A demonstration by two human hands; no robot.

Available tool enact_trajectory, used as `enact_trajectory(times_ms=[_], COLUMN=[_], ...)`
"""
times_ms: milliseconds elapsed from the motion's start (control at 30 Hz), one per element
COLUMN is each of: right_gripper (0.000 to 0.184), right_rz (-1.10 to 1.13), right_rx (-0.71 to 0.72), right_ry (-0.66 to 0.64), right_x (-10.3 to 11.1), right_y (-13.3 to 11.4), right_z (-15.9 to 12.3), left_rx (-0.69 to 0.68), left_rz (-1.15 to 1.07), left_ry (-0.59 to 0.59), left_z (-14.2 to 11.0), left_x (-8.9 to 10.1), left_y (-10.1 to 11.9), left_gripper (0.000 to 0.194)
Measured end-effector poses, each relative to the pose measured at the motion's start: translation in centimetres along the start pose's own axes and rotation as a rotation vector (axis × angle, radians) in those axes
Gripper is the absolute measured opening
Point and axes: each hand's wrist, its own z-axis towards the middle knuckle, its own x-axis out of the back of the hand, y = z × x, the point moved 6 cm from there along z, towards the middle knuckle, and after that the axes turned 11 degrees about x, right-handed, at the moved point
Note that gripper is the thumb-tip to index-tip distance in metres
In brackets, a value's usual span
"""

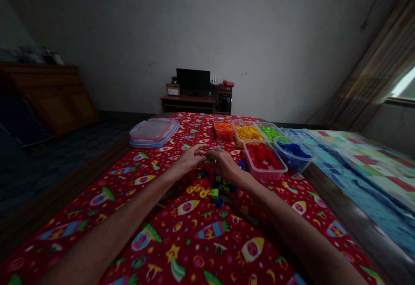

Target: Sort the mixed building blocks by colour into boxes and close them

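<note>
My left hand (192,157) and my right hand (225,164) meet fingertip to fingertip just above a loose pile of plastic building blocks (215,193). A small green building block (210,158) shows at the fingers of my right hand, which are curled round it. The left fingers are bent in a pinch beside it; what they hold is too small to make out. Red, green, blue and yellow pieces lie under and in front of both hands, among them yellow rings (196,188) and a round blue piece (219,203). My hands hide part of the pile.
Right of the hands stand tubs of sorted pieces: orange (223,130), yellow (249,132), light green (269,133), red (264,157) and blue (293,152). Stacked clear lids (154,132) lie at the left on the red patterned tablecloth (129,216). A bed (363,168) adjoins the right side.
</note>
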Motion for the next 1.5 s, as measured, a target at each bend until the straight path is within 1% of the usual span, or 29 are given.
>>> enact_trajectory(times_ms=[67, 167, 200, 233, 267, 300, 367, 400, 433, 467, 567, 700, 767, 833, 900, 933, 1000, 1067, 1133, 1233, 1300, 1367, 1433, 1467, 1500], right_gripper=[0.016, 0.019, 0.02, 0.02, 0.02, 0.02, 0.021, 0.022, 0.024, 0.025, 0.028, 0.03, 0.029, 0.026, 0.024, 0.023, 0.023, 0.027, 0.031, 0.027, 0.023, 0.022, 0.021, 0.021, 0.02], right_rz=[-0.029, -0.044, -0.038, -0.025, -0.009, 0.009, 0.044, 0.06, 0.073, 0.085, 0.099, 0.086, 0.084, 0.095, 0.118, 0.135, 0.178, 0.225, 0.242, 0.179, 0.13, 0.088, 0.02, -0.021, -0.07], right_rx=[-0.042, -0.208, -0.266, -0.306, -0.326, -0.325, -0.299, -0.291, -0.289, -0.291, -0.289, -0.282, -0.301, -0.326, -0.342, -0.349, -0.353, -0.31, -0.216, -0.08, -0.048, -0.07, -0.142, -0.186, -0.245], right_ry=[0.046, 0.121, 0.124, 0.116, 0.106, 0.098, 0.094, 0.094, 0.091, 0.086, 0.073, 0.032, 0.001, -0.027, -0.042, -0.042, -0.033, -0.02, -0.013, -0.024, -0.028, 0.009, 0.074, 0.084, 0.067], right_x=[0.7, 1.9, 2.1, 2.2, 2.1, 2.1, 1.9, 1.8, 1.7, 1.7, 1.5, 1.3, 1.2, 1.1, 1.0, 0.9, 0.6, 0.2, -0.1, -0.1, 0.6, 2.3, 5.0, 6.6, 8.1], right_y=[0.6, 2.2, 2.7, 3.0, 3.2, 3.3, 3.2, 3.1, 3.0, 2.9, 2.7, 2.2, 2.0, 1.9, 1.9, 2.0, 2.3, 2.2, 1.6, 0.3, 0.1, 1.1, 3.4, 5.0, 6.8], right_z=[-0.2, -0.4, -0.4, -0.5, -0.4, -0.4, -0.3, -0.2, -0.3, -0.3, -0.3, -0.3, -0.2, -0.1, 0.0, 0.0, 0.1, 0.1, 0.2, 0.2, 0.2, 0.4, 0.5, 0.5, 0.4], left_rx=[-0.05, -0.139, -0.139, -0.115, -0.077, -0.034, 0.037, 0.058, 0.07, 0.071, 0.021, -0.099, -0.112, -0.096, -0.095, -0.102, -0.097, -0.053, 0.0, 0.03, 0.028, 0.018, 0.001, -0.006, 0.006], left_rz=[0.076, 0.354, 0.458, 0.545, 0.605, 0.642, 0.658, 0.647, 0.632, 0.616, 0.584, 0.611, 0.654, 0.674, 0.612, 0.545, 0.375, 0.211, 0.09, 0.011, -0.01, -0.02, -0.008, 0.003, 0.013], left_ry=[0.032, 0.178, 0.207, 0.196, 0.146, 0.067, -0.114, -0.18, -0.215, -0.217, -0.135, -0.082, -0.046, 0.032, 0.108, 0.125, 0.108, 0.052, 0.001, -0.042, -0.041, -0.002, 0.079, 0.134, 0.181], left_z=[0.1, 0.1, 0.1, 0.1, 0.0, -0.1, -0.5, -0.7, -0.8, -0.8, -0.4, 0.2, 0.3, 0.3, 0.1, 0.0, -0.2, -0.4, -0.4, -0.3, -0.2, -0.1, -0.2, -0.3, -0.3], left_x=[0.5, 2.8, 3.7, 4.4, 5.0, 5.4, 5.8, 5.9, 5.9, 5.9, 5.5, 3.9, 3.3, 3.3, 3.4, 3.3, 2.7, 1.8, 0.7, -0.3, -0.1, 0.9, 2.5, 3.5, 4.3], left_y=[0.4, 1.1, 1.2, 1.0, 0.7, 0.3, -0.6, -1.0, -1.2, -1.3, -1.5, -1.5, -1.4, -1.0, -0.1, 0.3, 1.0, 1.1, 0.9, 0.8, 0.8, 0.9, 0.9, 0.8, 0.5], left_gripper=[0.053, 0.037, 0.033, 0.029, 0.028, 0.027, 0.027, 0.028, 0.029, 0.031, 0.031, 0.022, 0.02, 0.02, 0.022, 0.024, 0.028, 0.035, 0.044, 0.057, 0.061, 0.059, 0.053, 0.049, 0.045])
